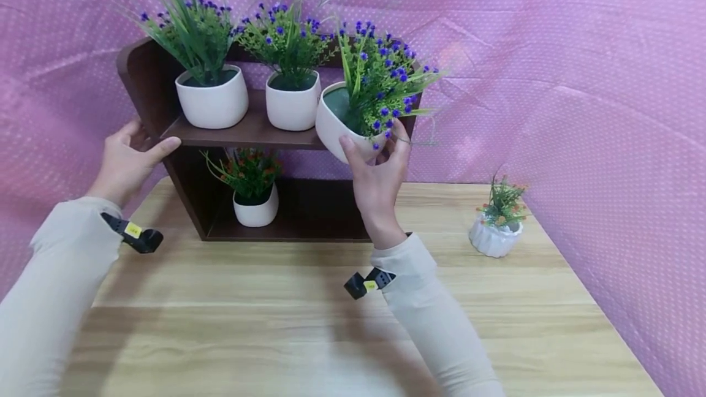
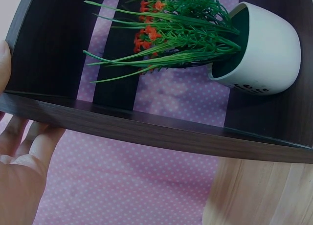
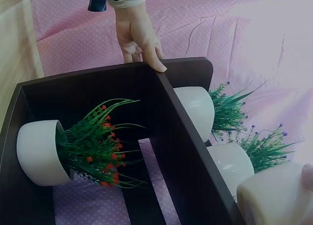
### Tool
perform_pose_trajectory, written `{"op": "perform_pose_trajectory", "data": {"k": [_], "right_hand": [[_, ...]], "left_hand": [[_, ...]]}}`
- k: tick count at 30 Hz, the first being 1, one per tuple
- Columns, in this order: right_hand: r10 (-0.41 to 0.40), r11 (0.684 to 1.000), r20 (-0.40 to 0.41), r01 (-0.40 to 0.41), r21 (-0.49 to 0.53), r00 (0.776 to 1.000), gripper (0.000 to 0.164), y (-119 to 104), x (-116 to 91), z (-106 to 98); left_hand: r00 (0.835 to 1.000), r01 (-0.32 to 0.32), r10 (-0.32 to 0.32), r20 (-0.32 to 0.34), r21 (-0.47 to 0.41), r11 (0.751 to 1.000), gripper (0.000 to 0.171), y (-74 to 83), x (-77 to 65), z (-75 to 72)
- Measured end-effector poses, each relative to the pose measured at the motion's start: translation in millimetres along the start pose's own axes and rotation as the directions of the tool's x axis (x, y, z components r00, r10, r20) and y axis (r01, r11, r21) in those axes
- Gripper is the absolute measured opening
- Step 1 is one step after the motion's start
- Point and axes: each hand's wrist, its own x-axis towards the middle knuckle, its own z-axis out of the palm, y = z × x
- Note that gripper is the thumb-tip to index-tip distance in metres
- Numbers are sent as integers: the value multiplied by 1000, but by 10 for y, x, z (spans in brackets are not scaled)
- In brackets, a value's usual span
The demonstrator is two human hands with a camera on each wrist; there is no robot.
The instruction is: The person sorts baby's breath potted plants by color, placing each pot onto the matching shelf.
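At the right end of the dark brown shelf (image 1: pixel 265 130), my right hand (image 1: pixel 380 182) grips a white pot with purple flowers (image 1: pixel 336 127). The pot is tilted and overlaps the upper board's front edge in the head view; the right wrist view shows its base (image 3: pixel 269 195). My left hand (image 1: pixel 129 161) holds the shelf's left side, thumb on the upper board's front corner, fingers (image 2: pixel 41 142) along the outside of the side panel. Two more white pots with purple flowers, a left one (image 1: pixel 212 103) and a middle one (image 1: pixel 293 106), stand upright on the upper board.
A white pot with orange-red flowers (image 1: pixel 256 210) stands on the lower board, left of its middle. Right of the shelf, a small fluted white pot with orange flowers (image 1: pixel 495 239) sits on the wooden table (image 1: pixel 248 317). Pink dotted cloth (image 1: pixel 551 78) hangs behind.
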Motion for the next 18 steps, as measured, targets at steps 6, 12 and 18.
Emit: {"op": "perform_pose_trajectory", "data": {"k": [6,12,18], "right_hand": [[-41,990,-76,30,-137,996,84,36,31,85],[-78,976,-136,48,-212,988,84,86,66,170],[-63,966,-170,18,-256,983,86,88,106,240]], "left_hand": [[999,-34,34,-7,-41,999,61,10,17,28],[1000,-27,26,-9,-54,998,61,-8,14,30],[1000,-11,11,-9,-37,999,61,-7,22,24]]}}
